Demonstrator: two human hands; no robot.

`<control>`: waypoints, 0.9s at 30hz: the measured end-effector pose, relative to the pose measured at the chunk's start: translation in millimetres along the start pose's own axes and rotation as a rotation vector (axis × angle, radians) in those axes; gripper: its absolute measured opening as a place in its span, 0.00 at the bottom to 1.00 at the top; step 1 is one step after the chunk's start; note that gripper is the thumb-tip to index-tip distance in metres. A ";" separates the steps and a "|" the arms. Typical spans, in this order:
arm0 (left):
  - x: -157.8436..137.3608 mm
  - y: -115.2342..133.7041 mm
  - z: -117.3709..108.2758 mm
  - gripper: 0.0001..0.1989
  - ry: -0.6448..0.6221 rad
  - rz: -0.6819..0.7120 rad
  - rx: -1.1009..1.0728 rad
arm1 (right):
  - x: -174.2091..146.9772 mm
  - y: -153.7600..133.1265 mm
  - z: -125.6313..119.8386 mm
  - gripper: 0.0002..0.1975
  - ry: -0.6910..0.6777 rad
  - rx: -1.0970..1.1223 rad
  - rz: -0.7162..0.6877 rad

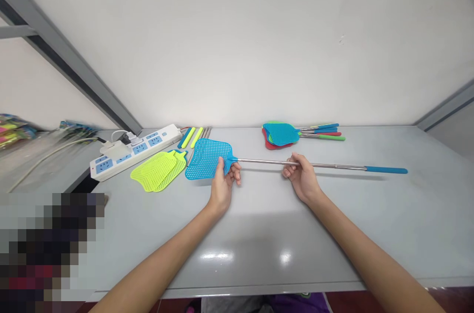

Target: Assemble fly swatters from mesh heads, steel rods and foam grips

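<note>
The blue swatter (pixel 208 159) lies level across the person's front, raised a little over the worktop (pixel 370 234), judging by the shadow under it. The left hand (pixel 223 182) grips it at the neck, thumb on top, fingers beneath, probably to steady the head. The right hand (pixel 302 177) pinches the rod (pixel 259 161) partway along, likely because two spaced holds balance so long a piece.

The pile (pixel 283 134) sits by the wall (pixel 237 56), heads stacked and handles all pointing right, seemingly for tidiness. Yellow heads (pixel 155 171) lie left, beside the power strip (pixel 139 148), which limits movement that way. Rightward, the worktop runs on past the handle (pixel 387 170); its front edge (pixel 229 291) is well below both hands.
</note>
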State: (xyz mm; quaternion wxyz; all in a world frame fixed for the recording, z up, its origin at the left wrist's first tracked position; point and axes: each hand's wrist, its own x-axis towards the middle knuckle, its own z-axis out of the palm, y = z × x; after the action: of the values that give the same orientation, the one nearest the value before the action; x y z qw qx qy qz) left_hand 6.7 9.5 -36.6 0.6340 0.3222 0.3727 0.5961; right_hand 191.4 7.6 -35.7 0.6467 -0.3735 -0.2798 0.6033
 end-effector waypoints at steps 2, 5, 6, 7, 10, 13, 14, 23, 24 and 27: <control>0.0 0.3 0.2 0.20 0.004 -0.001 -0.007 | -0.1 -0.4 0.1 0.16 0.005 0.010 0.001; 0.1 0.8 0.4 0.19 0.012 -0.002 -0.021 | 0.2 -1.3 -0.3 0.15 0.007 0.027 0.013; 0.1 1.1 0.3 0.20 0.011 -0.005 -0.024 | 0.4 -1.6 -0.5 0.15 0.004 0.033 0.021; 0.0 1.3 0.3 0.20 0.009 -0.006 -0.026 | 0.7 -2.0 -0.8 0.14 0.001 0.039 0.030; -0.4 1.9 0.0 0.21 0.002 -0.011 -0.026 | 1.6 -2.6 -1.7 0.14 -0.004 0.047 0.049; -0.5 2.4 0.2 0.21 0.006 -0.017 -0.029 | 2.4 -2.5 -3.0 0.14 -0.001 0.028 0.058; -0.5 2.6 0.4 0.21 0.008 -0.017 -0.030 | 2.6 -2.3 -3.5 0.14 0.000 0.018 0.064; -1.4 2.8 1.1 0.20 0.026 -0.026 0.003 | 3.7 -0.1 -6.8 0.14 -0.004 -0.012 0.085; -1.2 2.6 0.7 0.20 0.027 -0.028 0.006 | 3.6 -0.3 -6.5 0.13 0.001 -0.015 0.089; -0.4 1.8 -0.4 0.20 0.019 -0.030 0.012 | 3.6 -1.1 -5.2 0.13 0.028 -0.030 0.103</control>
State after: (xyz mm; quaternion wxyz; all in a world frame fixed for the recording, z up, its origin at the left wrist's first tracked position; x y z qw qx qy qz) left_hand 5.5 9.2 -35.2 0.6374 0.3147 0.3871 0.5872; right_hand 196.6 10.4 -38.0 0.6132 -0.4055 -0.2601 0.6261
